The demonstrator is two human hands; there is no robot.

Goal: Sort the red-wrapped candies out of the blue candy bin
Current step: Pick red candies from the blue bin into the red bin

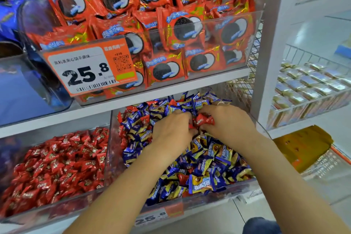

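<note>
Nearest the front wall of the blue candy bin (pixel 190 198) a few red strays still poke out of the blue pile, e.g. one stray (pixel 183 178), so I'd say plenty is left. Mid-bin, the left hand (pixel 171 129) is curled down into the heap; can't tell if it grips anything. The right hand (pixel 226 121) pinches a red-wrapped candy (pixel 204 119), long axis lying roughly left-right. More reds sit along the far left edge.

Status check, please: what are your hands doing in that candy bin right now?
Both hands deep in the blue candy bin. Right hand pinching red-wrapped candies; left hand gripping red ones too. More red strays among the blue. All-red bin next door, left.
</note>
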